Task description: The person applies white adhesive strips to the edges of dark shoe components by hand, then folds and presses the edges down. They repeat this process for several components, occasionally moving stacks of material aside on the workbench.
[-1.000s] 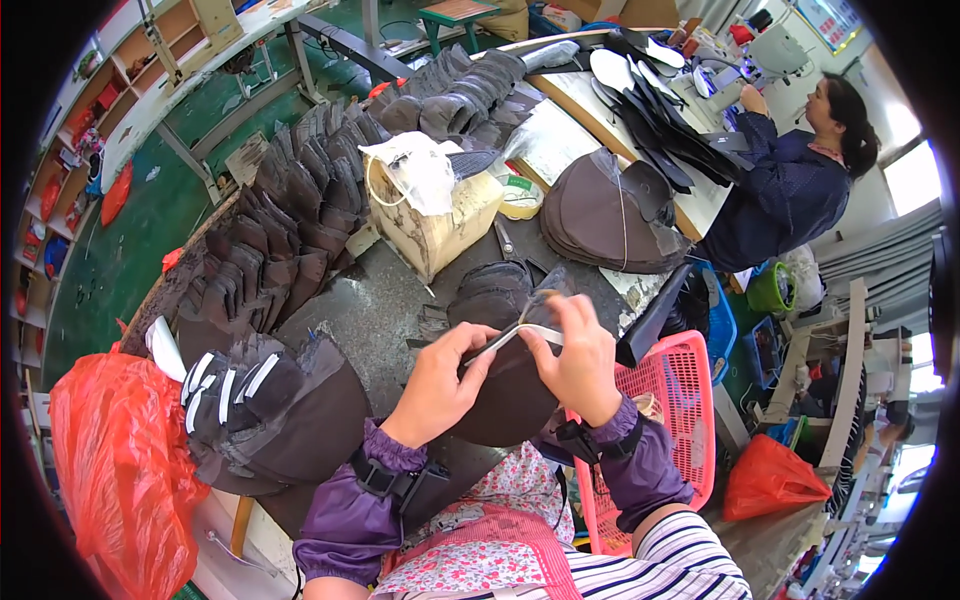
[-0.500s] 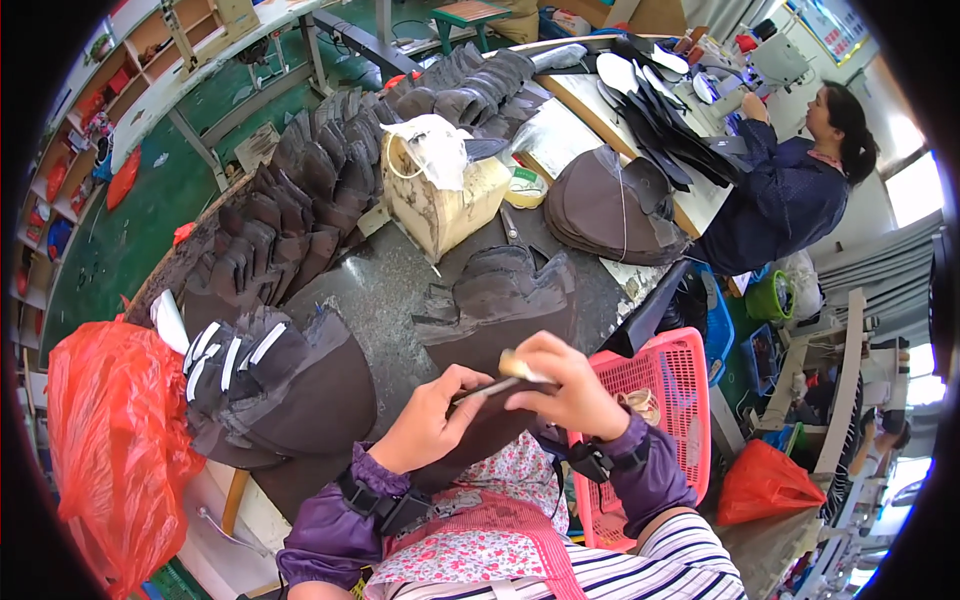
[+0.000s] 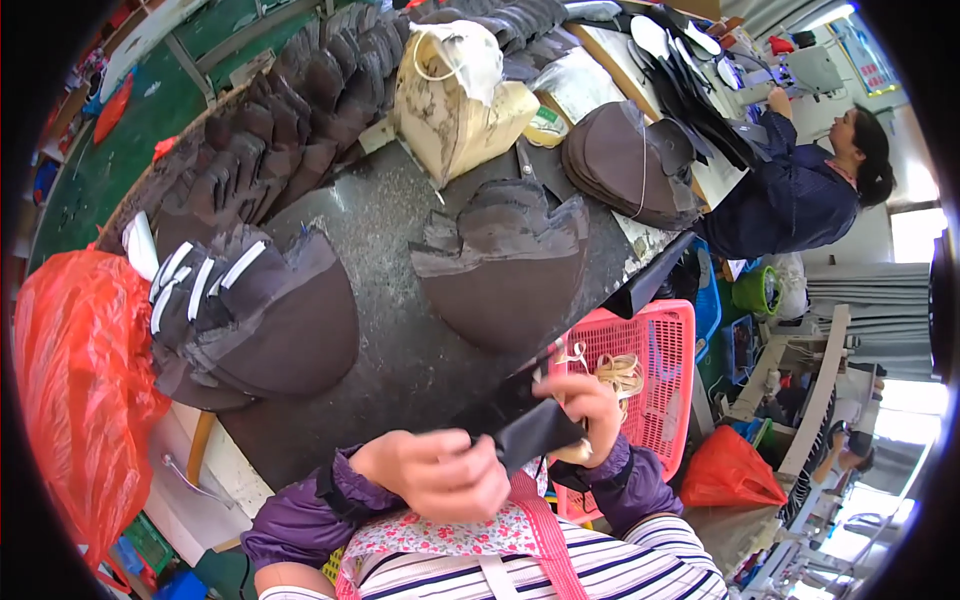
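Close to my body, my left hand [image 3: 440, 475] is closed on one end of a black, flat, flexible piece [image 3: 540, 434], its fingers slightly blurred. The other end is gripped by my right hand [image 3: 592, 408], thumb and fingers bent around it. A small cream-coloured thing [image 3: 574, 453] shows under my right hand, too hidden to name. Beyond my hands lies a stack of dark brown curved cut pieces [image 3: 505, 290] with notched, greyer upper edges. To its left is another brown stack [image 3: 285, 340], with several white strips [image 3: 205, 285] on it.
A pink basket [image 3: 690, 350] holding cream strips [image 3: 622, 375] stands at my right. A stained pale block [image 3: 455, 125] sits behind the stacks, near a tied brown stack [image 3: 610, 160]. Red plastic bag [image 3: 85, 380] at left; a person [image 3: 790, 190] sits far right.
My hands have come down toward my body with the black piece, which now shows its broad face. The brown stack and the pink basket, partly covered before, show more fully. The view has shifted.
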Tool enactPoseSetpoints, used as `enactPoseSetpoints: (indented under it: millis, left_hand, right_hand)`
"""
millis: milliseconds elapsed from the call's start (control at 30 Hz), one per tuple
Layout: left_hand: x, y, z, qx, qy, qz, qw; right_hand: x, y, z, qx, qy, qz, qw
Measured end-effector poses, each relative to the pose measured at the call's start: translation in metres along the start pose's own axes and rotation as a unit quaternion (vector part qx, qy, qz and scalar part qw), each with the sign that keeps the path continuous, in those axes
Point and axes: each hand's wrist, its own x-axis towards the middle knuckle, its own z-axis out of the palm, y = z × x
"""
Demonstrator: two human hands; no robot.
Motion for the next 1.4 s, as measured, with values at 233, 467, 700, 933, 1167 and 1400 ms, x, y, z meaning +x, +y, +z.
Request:
enactPoseSetpoints:
  millis: [233, 467, 700, 933, 1167, 1400]
  left_hand:
    - [0.000, 0.022, 0.020, 0.055, 0.169, 0.152, 0.972]
    - [0.011, 0.012, 0.002, -0.240, 0.135, 0.006, 0.961]
    - [0.035, -0.007, -0.006, -0.088, 0.019, -0.278, 0.956]
    - [0.002, -0.042, -0.075, 0.006, -0.093, -0.689, 0.719]
    - [-0.003, -0.044, -0.063, 0.169, -0.086, -0.531, 0.826]
    - [0.039, -0.054, 0.045, -0.252, -0.049, -0.444, 0.859]
  right_hand:
    - [-0.021, 0.005, -0.035, -0.038, -0.129, -0.266, 0.955]
    - [-0.002, -0.007, -0.040, -0.021, -0.123, -0.299, 0.946]
    - [0.032, -0.018, -0.018, 0.028, -0.117, -0.114, 0.986]
    - [0.063, -0.005, -0.013, 0.035, -0.071, 0.135, 0.988]
    - [0.068, 0.023, -0.020, 0.082, -0.186, 0.188, 0.961]
    - [0.078, 0.020, -0.020, 0.065, -0.209, 0.193, 0.956]
